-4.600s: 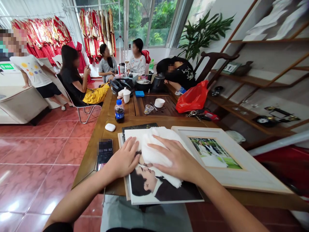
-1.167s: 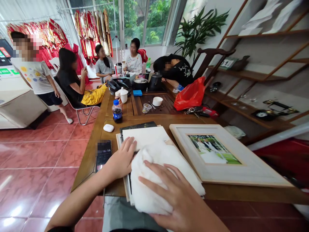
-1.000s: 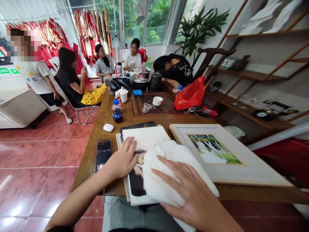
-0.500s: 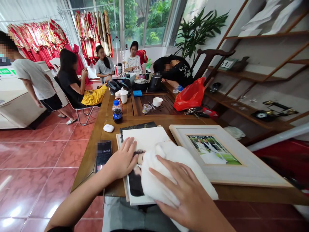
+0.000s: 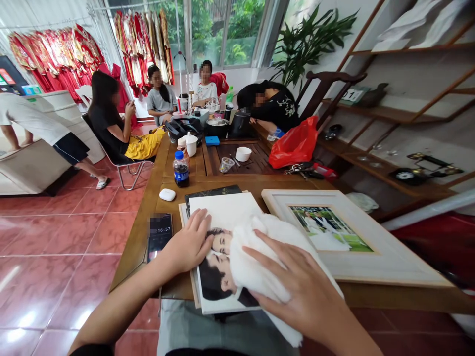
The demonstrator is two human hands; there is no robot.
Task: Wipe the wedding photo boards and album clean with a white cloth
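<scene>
My left hand (image 5: pixel 190 242) lies flat on the left part of a white photo panel (image 5: pixel 228 208), fingers stretched out. The panel shows a printed portrait of two people. My right hand (image 5: pixel 297 282) presses a bunched white cloth (image 5: pixel 256 249) onto the panel's right part, with the fingers somewhat spread over it. Part of the cloth hangs past the table's near edge, and it hides the right side of the print. Beneath the panel are other flat boards, one of them a dark board (image 5: pixel 233 190). To the right lies a framed wedding photo (image 5: pixel 330 227).
On the wooden table (image 5: pixel 148 188) are a phone (image 5: pixel 160 237), a white case (image 5: pixel 167 195), a cola bottle (image 5: pixel 181 170), a white bowl (image 5: pixel 243 154) and a red plastic bag (image 5: pixel 295 143). Several people sit around its far end; another person (image 5: pixel 40 116) bends over a couch at left.
My right hand and the cloth have shifted to the right, uncovering more of the printed faces. My left hand stays in place. The person at far left has bent over the couch.
</scene>
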